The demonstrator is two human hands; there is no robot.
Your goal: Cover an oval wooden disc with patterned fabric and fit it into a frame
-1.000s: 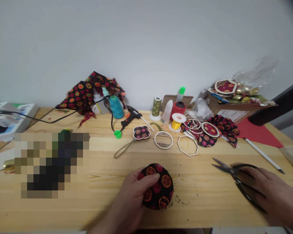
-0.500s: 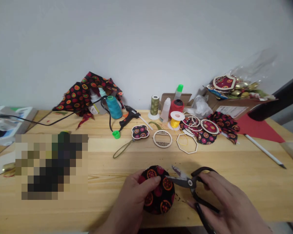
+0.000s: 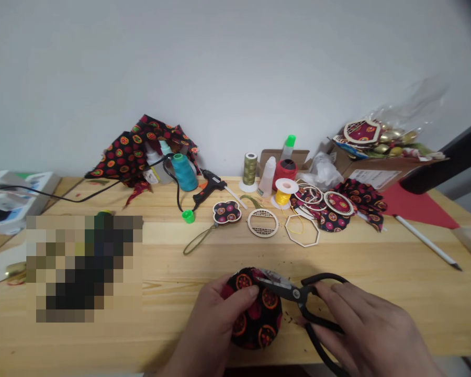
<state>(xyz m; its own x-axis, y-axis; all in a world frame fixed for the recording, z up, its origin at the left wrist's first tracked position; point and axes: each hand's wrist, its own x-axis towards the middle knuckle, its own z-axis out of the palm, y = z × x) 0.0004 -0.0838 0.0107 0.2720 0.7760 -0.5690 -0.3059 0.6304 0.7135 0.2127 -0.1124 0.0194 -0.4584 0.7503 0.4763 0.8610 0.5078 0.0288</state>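
Note:
A round piece of dark patterned fabric (image 3: 255,319) is pinched in my left hand (image 3: 215,319), thumb on top and fingers underneath. My right hand (image 3: 369,324) grips black-handled scissors (image 3: 296,294) by their loops. The scissor blades lie over the upper right edge of the fabric, nearly together. Whether cloth sits between them I cannot tell. Small dark scraps (image 3: 292,318) lie on the wood beside the fabric. Above my hands are a round wooden lattice frame (image 3: 262,223) and a flower-shaped fabric pendant (image 3: 226,212) with a cord loop.
A glue gun (image 3: 210,187), a teal thread cone (image 3: 184,173) and a yellow thread spool (image 3: 283,198) stand farther back. Patterned cloth (image 3: 121,154) is heaped at left. A cardboard box (image 3: 377,175) and a white pencil (image 3: 427,242) are at right. A blurred patch covers the left side.
The scissors have moved left onto the fabric's upper edge, and their blades have come closer together. My left hand keeps its hold on the fabric, almost still.

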